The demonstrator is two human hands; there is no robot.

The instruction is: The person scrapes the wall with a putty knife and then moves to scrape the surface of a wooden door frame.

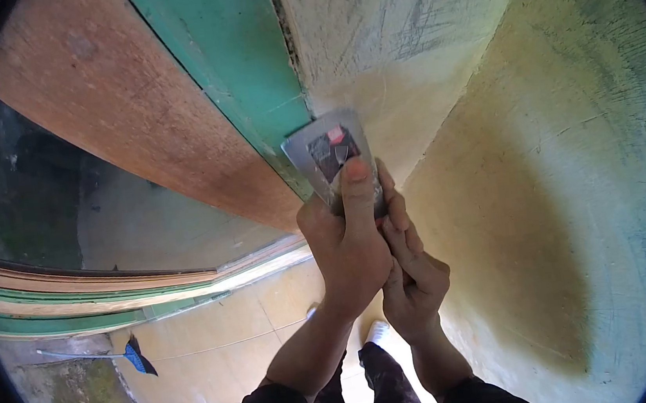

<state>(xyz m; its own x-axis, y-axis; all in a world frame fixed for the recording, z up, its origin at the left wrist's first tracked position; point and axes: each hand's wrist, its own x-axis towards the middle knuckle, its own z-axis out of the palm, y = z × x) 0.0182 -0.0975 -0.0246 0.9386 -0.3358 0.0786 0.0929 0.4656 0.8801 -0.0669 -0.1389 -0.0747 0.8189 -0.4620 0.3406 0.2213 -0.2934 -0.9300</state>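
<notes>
A flat metal scraper blade [301, 142] with a dark and red label is raised in front of me, its far edge at the border between the green frame strip [244, 52] and the pale wall [376, 31]. My left hand [347, 242] is closed on the scraper, the thumb lying flat on its face below the label. My right hand [414, 270] is closed just to the right and below, its fingers at the scraper's lower right side. What lies inside its curled fingers is hidden.
A brown wooden panel [132, 103] and dark glass [39, 200] fill the left. The scuffed right wall [520, 204] stands close to my right arm. A blue broom [138, 356] lies at the lower left, near the tan floor [226, 330].
</notes>
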